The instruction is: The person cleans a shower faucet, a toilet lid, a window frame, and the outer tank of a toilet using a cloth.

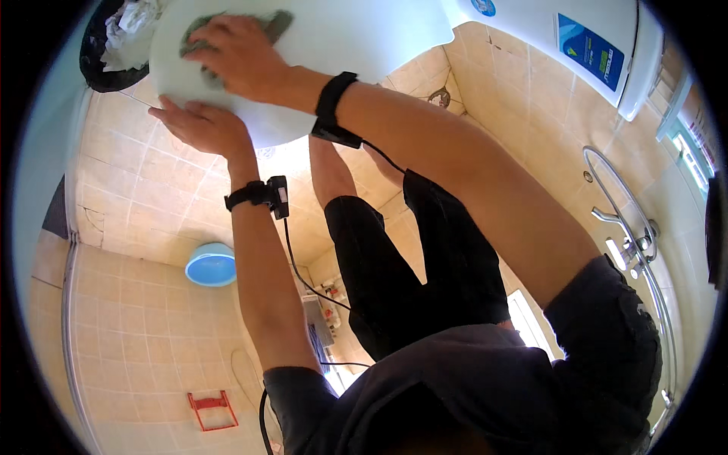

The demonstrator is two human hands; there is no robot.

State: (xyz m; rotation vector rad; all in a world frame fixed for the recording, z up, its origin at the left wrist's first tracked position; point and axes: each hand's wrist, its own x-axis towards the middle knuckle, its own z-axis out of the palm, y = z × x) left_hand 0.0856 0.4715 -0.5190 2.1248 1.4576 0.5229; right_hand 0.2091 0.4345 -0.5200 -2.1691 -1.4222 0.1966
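A smooth white toilet lid (356, 45) with a rounded end fills the top of the view. On it lies a crumpled grey-green cloth (280, 26), under my right hand (241, 61). My right fingers are bent and press the cloth against the lid; part of the cloth shows past them. Just below, at the lid's rounded near edge, is my left hand (201, 127). Its fingers stretch out to the left with no object visible in them; whether the palm touches the edge I cannot tell.
A black bin (92, 57) with crumpled white paper stands beside the lid at the left. The white cistern (523, 26) with a blue label is at the right. A blue basin (211, 265), a red frame (213, 410) and a shower hose (607, 155) are farther off.
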